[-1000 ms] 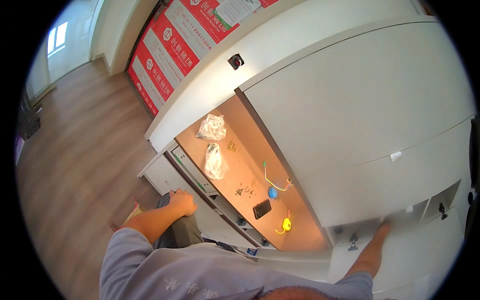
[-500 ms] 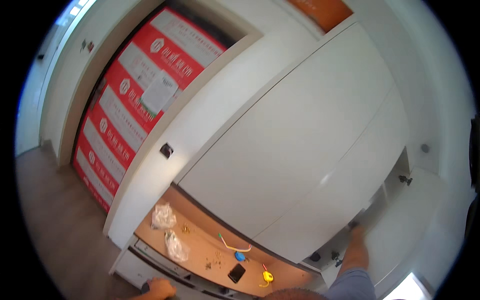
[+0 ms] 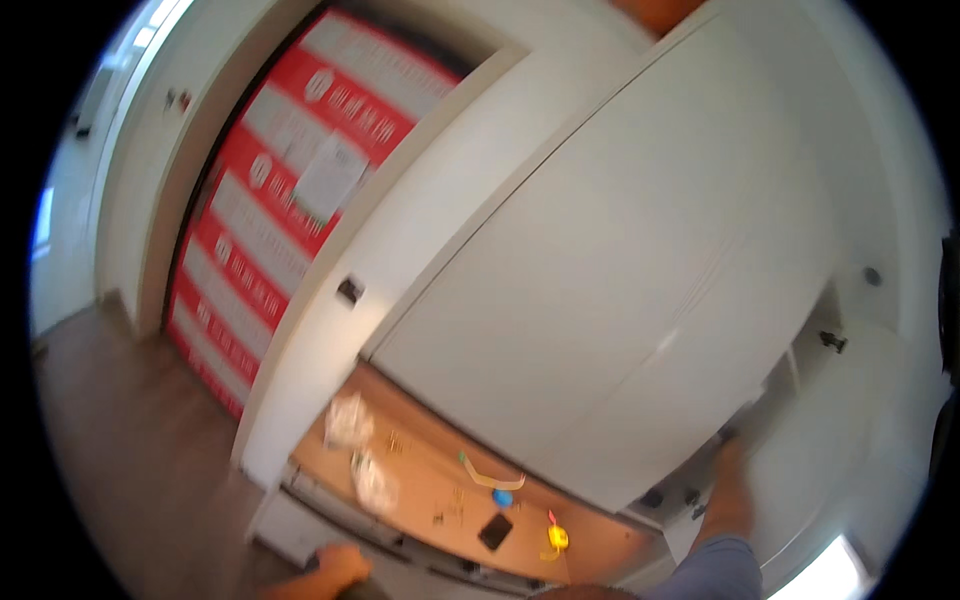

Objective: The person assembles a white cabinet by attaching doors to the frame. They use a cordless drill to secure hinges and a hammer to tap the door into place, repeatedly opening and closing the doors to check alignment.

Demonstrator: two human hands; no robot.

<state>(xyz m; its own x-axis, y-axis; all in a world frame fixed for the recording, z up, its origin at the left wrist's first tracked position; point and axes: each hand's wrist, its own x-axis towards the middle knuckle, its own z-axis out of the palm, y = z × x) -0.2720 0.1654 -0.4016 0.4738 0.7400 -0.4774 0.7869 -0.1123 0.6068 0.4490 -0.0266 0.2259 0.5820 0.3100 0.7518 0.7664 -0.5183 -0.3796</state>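
- Warm light tints the shelf (image 3: 412, 500) orange and glows on the wall (image 3: 395, 275) beside it.
- The cabinet (image 3: 600, 260) looks flat grey, with a small glint; its opening by the right hand (image 3: 730, 462) is shadowed.
- A white patch (image 3: 828, 576) glares at lower right; the floor (image 3: 110, 450) is dim.
- Blur softens the bags (image 3: 350, 422) and left hand (image 3: 340, 566).
- Fisheye bends edges; corners go black.

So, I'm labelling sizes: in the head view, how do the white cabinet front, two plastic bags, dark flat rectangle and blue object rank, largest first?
1. White cabinet front
2. Upper plastic bag and lower plastic bag: too alike to rank
3. Dark flat rectangle
4. Blue object
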